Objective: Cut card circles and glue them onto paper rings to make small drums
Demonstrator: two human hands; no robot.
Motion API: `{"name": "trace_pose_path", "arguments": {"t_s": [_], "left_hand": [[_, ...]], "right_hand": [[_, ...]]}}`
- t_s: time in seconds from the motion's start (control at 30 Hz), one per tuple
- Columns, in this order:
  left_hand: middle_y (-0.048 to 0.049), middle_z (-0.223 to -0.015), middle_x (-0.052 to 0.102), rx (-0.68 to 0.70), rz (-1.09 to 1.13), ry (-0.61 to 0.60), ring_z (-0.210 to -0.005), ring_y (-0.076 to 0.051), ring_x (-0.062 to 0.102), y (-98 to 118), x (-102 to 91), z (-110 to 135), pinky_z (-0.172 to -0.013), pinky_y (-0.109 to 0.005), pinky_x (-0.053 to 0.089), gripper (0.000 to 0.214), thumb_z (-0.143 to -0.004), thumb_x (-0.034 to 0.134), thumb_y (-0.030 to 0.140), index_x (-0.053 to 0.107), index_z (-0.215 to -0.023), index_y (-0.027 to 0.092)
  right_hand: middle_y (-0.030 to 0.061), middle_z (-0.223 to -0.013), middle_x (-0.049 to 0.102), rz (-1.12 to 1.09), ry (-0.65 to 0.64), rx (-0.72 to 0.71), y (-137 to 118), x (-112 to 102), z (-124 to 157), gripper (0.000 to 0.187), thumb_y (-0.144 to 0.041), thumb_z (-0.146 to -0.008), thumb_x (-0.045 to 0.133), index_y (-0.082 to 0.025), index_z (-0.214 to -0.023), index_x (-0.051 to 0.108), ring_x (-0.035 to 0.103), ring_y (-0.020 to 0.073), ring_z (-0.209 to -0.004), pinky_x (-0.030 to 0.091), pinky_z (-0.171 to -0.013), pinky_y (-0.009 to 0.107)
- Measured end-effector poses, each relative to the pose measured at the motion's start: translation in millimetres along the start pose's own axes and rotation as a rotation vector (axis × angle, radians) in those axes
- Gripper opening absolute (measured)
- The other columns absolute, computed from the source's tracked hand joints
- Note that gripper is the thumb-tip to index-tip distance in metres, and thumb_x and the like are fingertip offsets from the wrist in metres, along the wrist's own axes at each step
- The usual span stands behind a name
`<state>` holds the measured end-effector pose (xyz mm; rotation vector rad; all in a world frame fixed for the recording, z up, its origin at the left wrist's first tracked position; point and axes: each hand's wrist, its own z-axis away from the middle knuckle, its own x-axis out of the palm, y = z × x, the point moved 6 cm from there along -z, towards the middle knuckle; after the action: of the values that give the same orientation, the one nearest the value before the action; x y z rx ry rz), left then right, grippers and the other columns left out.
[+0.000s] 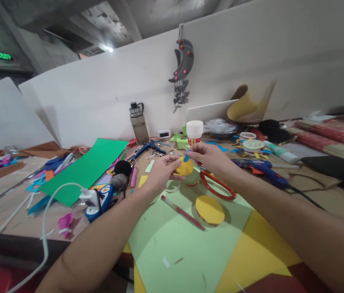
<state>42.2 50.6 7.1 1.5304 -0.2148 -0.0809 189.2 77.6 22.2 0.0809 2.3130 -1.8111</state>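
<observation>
My left hand grips the edge of a yellow paper disc, thumb and fingers closed on it. At the disc's upper edge, my right hand pinches a small blue paper strip that lies against the yellow. Whether the strip is stuck down I cannot tell. Under the hands lies a light green sheet. On it rest a second yellow disc, a red pen and red-handled scissors, their blades hidden near my right hand.
A green sheet, a power strip and a grey bottle stand left and back. Stacked paper cups are behind my hands. A blue glue gun with its cable lies right. A white cable hangs at left.
</observation>
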Motion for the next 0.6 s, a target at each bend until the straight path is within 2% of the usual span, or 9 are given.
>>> {"name": "trace_pose_path", "arguments": {"t_s": [0.2, 0.6], "left_hand": [[-0.007, -0.085, 0.069, -0.001, -0.004, -0.005, -0.067, -0.012, 0.065, 1.4, 1.3, 0.8, -0.051, -0.023, 0.058, 0.018, -0.08, 0.069, 0.025, 0.065, -0.092, 0.011], [-0.0078, -0.086, 0.07, -0.001, -0.002, -0.003, -0.069, -0.013, 0.067, 1.1, 1.5, 0.5, -0.051, -0.022, 0.058, 0.022, -0.078, 0.072, 0.028, 0.065, -0.091, 0.011]], "right_hand": [[-0.0067, -0.053, 0.045, 0.015, -0.005, -0.002, -1.2, 0.2, 0.0, 0.035, -0.052, -0.064, 0.069, -0.021, -0.067, 0.053, 0.035, 0.0085, -0.049, 0.025, -0.048, 0.026], [-0.0047, -0.057, 0.05, 0.024, -0.001, -0.028, 1.8, 0.2, -1.9, 0.034, -0.052, -0.065, 0.067, -0.02, -0.07, 0.057, 0.038, 0.0097, -0.052, 0.028, -0.049, 0.026]]}}
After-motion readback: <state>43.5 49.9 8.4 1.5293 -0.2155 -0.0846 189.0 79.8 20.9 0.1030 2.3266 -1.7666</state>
